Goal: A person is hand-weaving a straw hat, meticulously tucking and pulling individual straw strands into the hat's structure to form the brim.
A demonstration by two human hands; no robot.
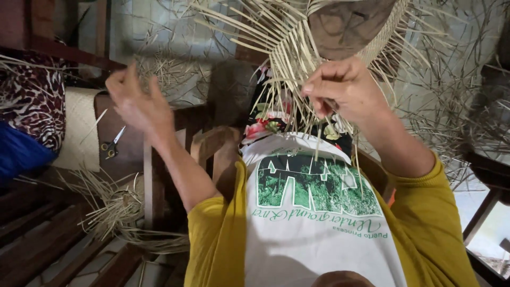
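White shirt (pixel 319 223) right under us. Our right hand (pixel 345 90) pinches straw strands of half-woven hat (pixel 340 32) above lap; our left hand (pixel 139 103) open, empty, raised. Scissors (pixel 111 146) on bench (pixel 127 133).

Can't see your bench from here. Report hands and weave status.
Right hand pinching straw strands of the half-woven hat. Left hand raised, empty. Scissors aside on bench.
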